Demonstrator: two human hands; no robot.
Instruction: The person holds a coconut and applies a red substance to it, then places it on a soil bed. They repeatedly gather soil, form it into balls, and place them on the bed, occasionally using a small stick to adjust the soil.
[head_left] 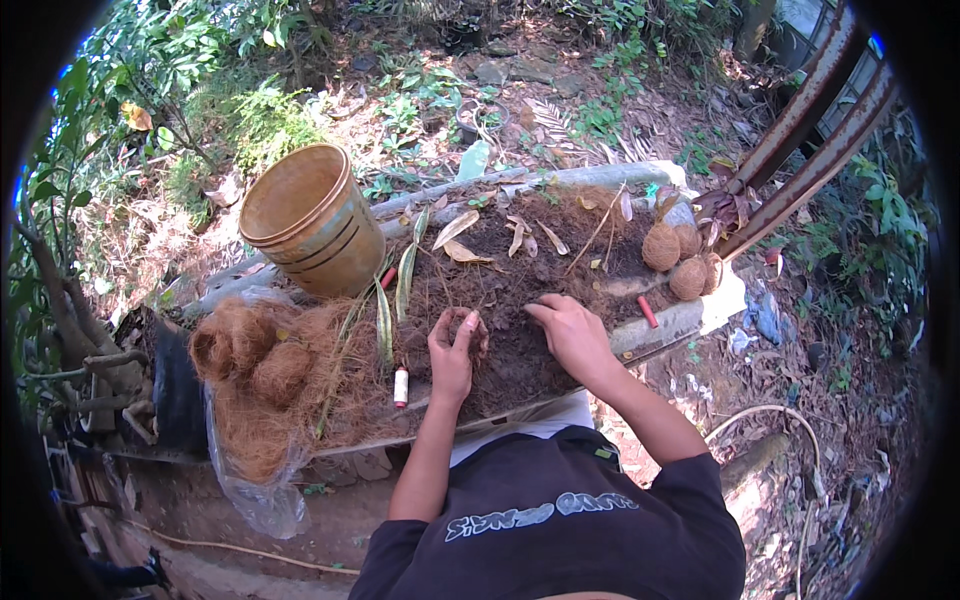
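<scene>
Lots of dark soil [508,364] on the table [660,329], mid-spread; clock's centred there. L hand [456,352] at 8 o'clock, fingers loosely curled, can't tell if they've got anything; R hand [572,336] at 4, thumb & fingertips close together down at the soil, can't tell what's in them either. Main risk, prob.: soil going over the near edge at 6 if raked that way, as it lies v. close to it. White spool [401,387] at 8, near L hand, could get knocked & roll off; red roll [647,311] at 3 likewise, being round. Soil looks dk brown, crumbly, maybe damp, w/ dry leaves [457,230] on top, 11–12.
</scene>
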